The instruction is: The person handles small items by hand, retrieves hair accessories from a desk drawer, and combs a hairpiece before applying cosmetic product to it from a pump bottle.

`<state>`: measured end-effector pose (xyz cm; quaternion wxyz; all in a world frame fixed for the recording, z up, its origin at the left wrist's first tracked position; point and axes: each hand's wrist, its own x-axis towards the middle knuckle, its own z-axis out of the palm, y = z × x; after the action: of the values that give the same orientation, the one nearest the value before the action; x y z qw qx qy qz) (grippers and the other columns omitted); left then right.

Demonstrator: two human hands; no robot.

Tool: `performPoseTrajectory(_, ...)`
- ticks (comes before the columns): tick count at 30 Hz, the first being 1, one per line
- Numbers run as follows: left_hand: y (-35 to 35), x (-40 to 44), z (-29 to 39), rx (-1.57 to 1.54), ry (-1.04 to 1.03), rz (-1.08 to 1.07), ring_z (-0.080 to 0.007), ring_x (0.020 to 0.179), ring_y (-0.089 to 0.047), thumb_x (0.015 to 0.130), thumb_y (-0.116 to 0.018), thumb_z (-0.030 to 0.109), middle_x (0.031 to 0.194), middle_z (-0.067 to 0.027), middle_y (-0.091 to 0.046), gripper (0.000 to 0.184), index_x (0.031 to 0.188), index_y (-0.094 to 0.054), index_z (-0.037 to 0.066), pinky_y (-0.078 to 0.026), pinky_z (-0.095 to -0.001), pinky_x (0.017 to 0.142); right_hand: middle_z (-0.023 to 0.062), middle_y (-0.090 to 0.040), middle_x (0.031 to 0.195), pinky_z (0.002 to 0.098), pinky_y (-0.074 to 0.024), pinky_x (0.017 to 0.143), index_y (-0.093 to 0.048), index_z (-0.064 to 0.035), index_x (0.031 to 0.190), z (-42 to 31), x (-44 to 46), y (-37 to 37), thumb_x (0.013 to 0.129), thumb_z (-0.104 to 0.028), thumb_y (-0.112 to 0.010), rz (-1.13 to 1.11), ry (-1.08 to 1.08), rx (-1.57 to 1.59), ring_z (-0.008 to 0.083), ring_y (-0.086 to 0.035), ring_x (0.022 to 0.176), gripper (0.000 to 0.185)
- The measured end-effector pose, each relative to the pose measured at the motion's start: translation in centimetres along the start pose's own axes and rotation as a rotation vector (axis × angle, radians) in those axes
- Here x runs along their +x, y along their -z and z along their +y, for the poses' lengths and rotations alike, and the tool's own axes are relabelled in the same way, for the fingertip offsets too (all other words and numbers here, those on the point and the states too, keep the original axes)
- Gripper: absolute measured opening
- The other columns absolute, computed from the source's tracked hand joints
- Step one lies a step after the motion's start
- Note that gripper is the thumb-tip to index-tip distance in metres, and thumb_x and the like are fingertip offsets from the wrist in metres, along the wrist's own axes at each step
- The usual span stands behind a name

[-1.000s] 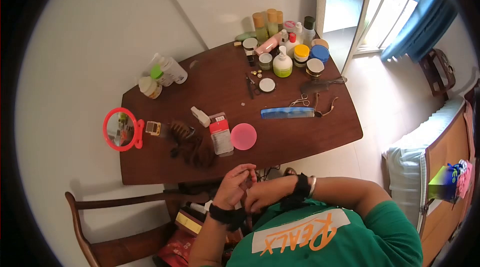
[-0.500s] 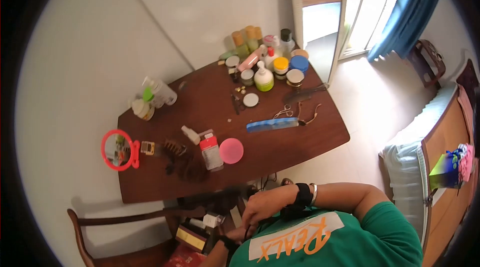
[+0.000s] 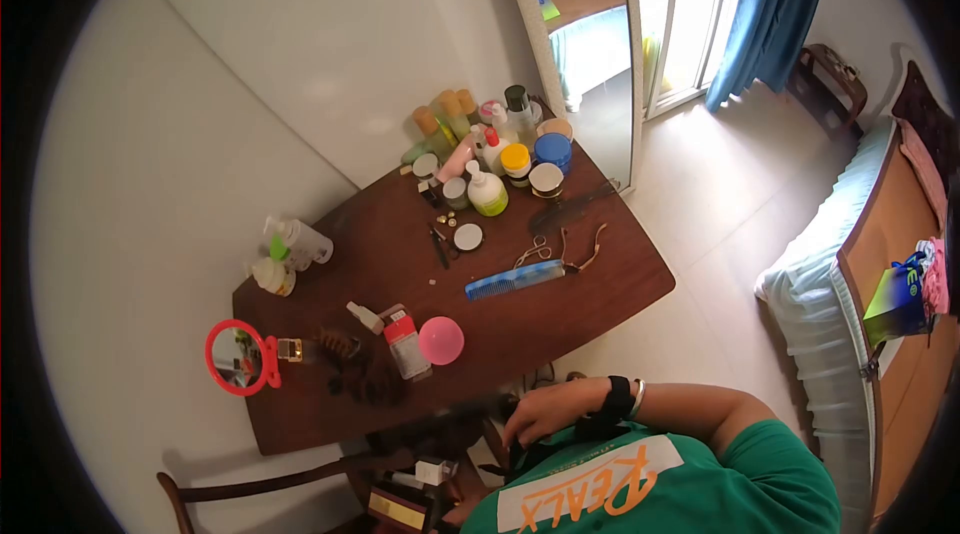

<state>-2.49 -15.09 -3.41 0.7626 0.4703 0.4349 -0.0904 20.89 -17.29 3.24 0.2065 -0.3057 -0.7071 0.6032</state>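
Observation:
My right hand [image 3: 545, 411], with a black band and a silver bracelet at the wrist, is in front of the green shirt [image 3: 650, 474], below the table edge. Its fingers are bent and pressed together by a dark strap-like thing too unclear to name. Of my left arm only a patch of skin shows at the bottom edge, beside the drawer or box area; its fingers are hidden. Nearest on the wooden table [image 3: 560, 334] are a pink round lid [image 3: 441, 341], a red and white packet [image 3: 405, 344] and a brown hair bundle [image 3: 365, 379].
A blue comb [image 3: 515, 279], scissors, jars and pump bottles [image 3: 487, 189] stand or lie farther back on the table. At the left is a red-framed mirror [image 3: 268, 364]. A wooden chair [image 3: 260, 492] is at lower left, a bed [image 3: 820, 304] at right.
The view has turned, so the table appears lower and more tilted. My left hand, visible with bent fingers beside my right hand, has dropped down to the bottom edge. My right hand stays near the chest.

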Motion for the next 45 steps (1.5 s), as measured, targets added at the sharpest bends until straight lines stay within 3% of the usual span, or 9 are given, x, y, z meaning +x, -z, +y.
performPoseTrajectory(7, 0.1, -0.3, 0.1, -0.003, 0.015, 0.04, -0.0108, 0.087, -0.062, 0.094, -0.052, 0.013, 0.098, -0.0073, -0.064, 0.028, 0.118, -0.056, -0.001, -0.051, -0.0249, 0.074, 0.0128, -0.068, 0.09, 0.0363, -0.0499, 0.074, -0.061, -0.0094, 0.12, -1.5, -0.6, 1.4, 0.086, -0.018, -0.054, -0.034, -0.142, 0.045, 0.0248, -0.065, 0.076, 0.036)
performPoseTrajectory(13, 0.1, -1.0, -0.1, -0.016, 0.016, 0.073, -0.0108, 0.086, -0.062, 0.094, -0.052, 0.013, 0.098, -0.0073, -0.064, 0.028, 0.119, -0.056, -0.001, -0.051, -0.0249, 0.073, 0.0099, -0.07, 0.09, 0.0326, -0.0511, 0.067, -0.061, -0.0051, 0.119, -1.3, 0.0, 1.7, 0.084, -0.015, -0.055, -0.029, -0.091, 0.086, 0.0198, -0.063, 0.068, 0.038)
performPoseTrajectory(16, 0.1, -1.3, 0.0, -0.016, 0.018, 0.088, -0.0108, 0.086, -0.062, 0.094, -0.052, 0.013, 0.098, -0.0072, -0.064, 0.029, 0.119, -0.056, -0.001, -0.051, -0.0249, 0.073, 0.0098, -0.07, 0.091, 0.0331, -0.0511, 0.067, -0.061, -0.0059, 0.119, -0.7, 0.8, 1.5, 0.085, -0.017, -0.056, -0.025, -0.04, 0.049, 0.0201, -0.063, 0.068, 0.036)
performPoseTrajectory(19, 0.1, -1.6, 0.1, -0.02, 0.029, 0.089, -0.0108, 0.086, -0.062, 0.094, -0.052, 0.013, 0.098, -0.0072, -0.064, 0.029, 0.119, -0.056, -0.001, -0.052, -0.0248, 0.073, 0.0114, -0.069, 0.094, 0.036, -0.0502, 0.075, -0.061, -0.0096, 0.12, -0.9, 1.5, 1.9, 0.087, -0.017, -0.052, -0.072, -0.045, 0.041, 0.0258, -0.065, 0.079, 0.034)
performPoseTrajectory(25, 0.4, -2.2, 0.3, -0.023, 0.04, 0.119, -0.0108, 0.085, -0.062, 0.094, -0.052, 0.013, 0.098, -0.0072, -0.064, 0.029, 0.119, -0.056, -0.001, -0.052, -0.0248, 0.072, 0.0144, -0.067, 0.107, 0.0381, -0.0477, 0.087, -0.059, -0.0057, 0.121, 0.5, 3.0, 1.6, 0.088, -0.019, -0.054, -0.087, -0.043, -0.053, 0.0309, -0.063, 0.1, 0.036)
performPoseTrajectory(28, 0.6, -2.1, 0.6, -0.03, 0.053, 0.124, -0.0108, 0.085, -0.062, 0.094, -0.052, 0.013, 0.097, -0.0072, -0.064, 0.029, 0.119, -0.056, -0.001, -0.052, -0.0248, 0.072, 0.016, -0.066, 0.106, 0.0384, -0.0477, 0.086, -0.059, -0.0066, 0.121, 0.5, 2.5, 2.2, 0.088, -0.021, -0.054, -0.064, -0.098, 0.025, 0.0311, -0.063, 0.099, 0.036)
performPoseTrajectory(34, 1.5, -2.4, 0.7, -0.04, 0.065, 0.129, -0.0108, 0.085, -0.062, 0.094, -0.052, 0.013, 0.097, -0.0072, -0.065, 0.03, 0.12, -0.056, 0.0, -0.052, -0.0247, 0.071, 0.015, -0.068, 0.095, 0.0406, -0.05, 0.08, -0.061, -0.0131, 0.117, 1.1, 2.7, 3.0, 0.088, -0.022, -0.055, 0.069, -0.145, -0.137, 0.0333, -0.064, 0.089, 0.031)
performPoseTrajectory(40, 2.9, -2.7, 0.8, -0.034, 0.07, 0.107, -0.0109, 0.084, -0.063, 0.094, -0.052, 0.014, 0.097, -0.0072, -0.065, 0.03, 0.12, -0.055, 0.0, -0.052, -0.0247, 0.071, 0.0158, -0.067, 0.092, 0.0415, -0.0513, 0.077, -0.063, -0.015, 0.114, 1.6, 3.6, 6.7, 0.088, -0.022, -0.056, 0.581, -0.086, -0.263, 0.0342, -0.064, 0.086, 0.028)
performPoseTrajectory(45, 5.2, -4.3, 0.5, -0.022, 0.072, 0.096, -0.0109, 0.084, -0.063, 0.094, -0.052, 0.014, 0.097, -0.0072, -0.065, 0.03, 0.12, -0.055, 0.0, -0.052, -0.0246, 0.07, 0.0152, -0.067, 0.086, 0.0369, -0.0511, 0.07, -0.063, -0.0054, 0.109, 4.0, 3.2, 12.5, 0.085, -0.014, -0.06, 1.176, -0.219, -0.074, 0.0286, -0.066, 0.079, 0.025)
